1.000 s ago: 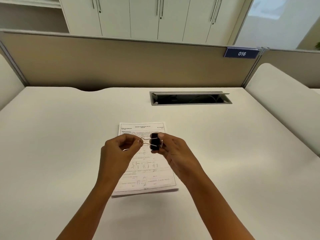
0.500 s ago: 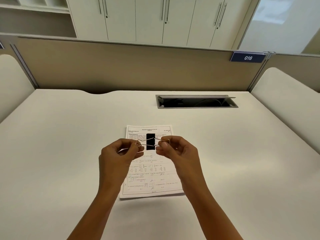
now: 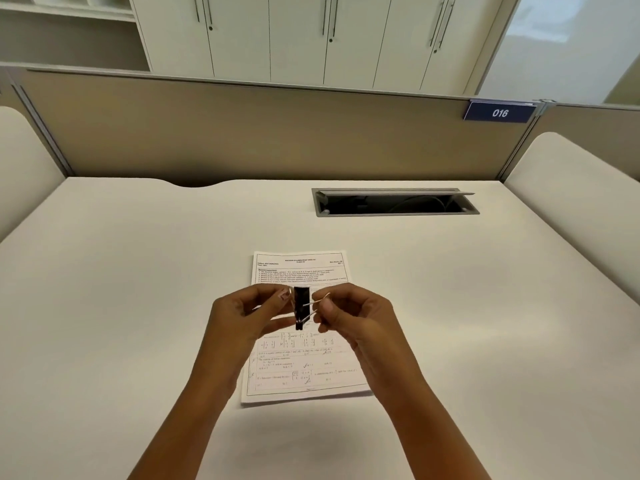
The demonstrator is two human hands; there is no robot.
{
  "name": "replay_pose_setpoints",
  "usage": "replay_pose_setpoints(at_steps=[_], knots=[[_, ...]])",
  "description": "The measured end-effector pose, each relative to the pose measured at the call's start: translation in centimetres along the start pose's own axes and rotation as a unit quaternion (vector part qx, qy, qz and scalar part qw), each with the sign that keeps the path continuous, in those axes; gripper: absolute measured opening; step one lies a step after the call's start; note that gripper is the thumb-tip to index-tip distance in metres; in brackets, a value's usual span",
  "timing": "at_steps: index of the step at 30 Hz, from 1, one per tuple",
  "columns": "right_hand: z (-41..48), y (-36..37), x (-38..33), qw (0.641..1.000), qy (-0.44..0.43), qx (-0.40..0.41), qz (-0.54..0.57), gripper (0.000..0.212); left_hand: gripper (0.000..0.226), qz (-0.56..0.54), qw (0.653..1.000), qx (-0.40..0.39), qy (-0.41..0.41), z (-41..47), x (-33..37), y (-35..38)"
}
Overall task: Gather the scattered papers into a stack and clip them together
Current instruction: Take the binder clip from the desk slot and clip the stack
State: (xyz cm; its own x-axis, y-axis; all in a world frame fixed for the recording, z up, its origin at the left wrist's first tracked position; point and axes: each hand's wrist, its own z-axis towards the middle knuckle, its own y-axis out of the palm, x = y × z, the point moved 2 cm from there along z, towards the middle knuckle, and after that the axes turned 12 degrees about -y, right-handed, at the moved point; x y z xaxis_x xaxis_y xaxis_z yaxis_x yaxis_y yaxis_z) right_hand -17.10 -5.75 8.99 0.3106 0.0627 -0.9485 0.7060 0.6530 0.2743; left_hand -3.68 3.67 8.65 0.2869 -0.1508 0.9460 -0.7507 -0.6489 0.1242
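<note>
A neat stack of printed papers (image 3: 299, 268) lies flat on the white desk (image 3: 138, 289), straight in front of me. Above its middle I hold a black binder clip (image 3: 301, 306) in the air with both hands. My left hand (image 3: 242, 317) pinches the clip's black body from the left side. My right hand (image 3: 349, 317) grips the silver wire handles that stick out to the right. The clip is apart from the papers. My hands hide the middle of the top sheet.
An open cable slot (image 3: 394, 202) with a grey flap sits in the desk behind the papers to the right. A beige partition (image 3: 277, 133) closes off the far edge, with a blue "016" sign (image 3: 499, 112). Padded side panels stand left and right.
The clip has turned: before, its two wire handles were spread out, one in each hand. Now my left hand holds the body and both handles point toward my right hand.
</note>
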Motion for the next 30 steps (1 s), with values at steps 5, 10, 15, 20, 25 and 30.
replay_pose_setpoints(at_steps=[5,10,15,20,25,30], knots=[[0.0,0.0,1.1,0.996,0.011,0.053,-0.077,0.014,0.026,0.026,0.999,0.009,-0.017,-0.6,-0.9,1.1],[0.6,0.1,2.0,0.993,0.027,0.044,-0.106,0.010,0.043,0.047,0.999,0.023,-0.004,-0.7,-1.7,1.1],[1.3,0.3,2.5,0.994,0.035,0.018,-0.099,0.030,0.026,0.098,0.991,0.094,0.014,0.1,-2.5,0.6],[2.5,0.4,3.0,0.990,0.085,-0.031,-0.107,0.043,0.021,0.134,0.980,0.144,0.028,0.9,-2.4,-0.2],[4.2,0.6,3.6,0.986,0.080,-0.047,-0.141,0.044,0.018,0.181,0.969,0.167,0.034,2.4,-2.4,-0.7],[5.9,0.7,4.6,0.976,0.053,-0.061,-0.204,0.044,0.020,0.204,0.964,0.168,0.019,4.5,-2.8,-1.2]])
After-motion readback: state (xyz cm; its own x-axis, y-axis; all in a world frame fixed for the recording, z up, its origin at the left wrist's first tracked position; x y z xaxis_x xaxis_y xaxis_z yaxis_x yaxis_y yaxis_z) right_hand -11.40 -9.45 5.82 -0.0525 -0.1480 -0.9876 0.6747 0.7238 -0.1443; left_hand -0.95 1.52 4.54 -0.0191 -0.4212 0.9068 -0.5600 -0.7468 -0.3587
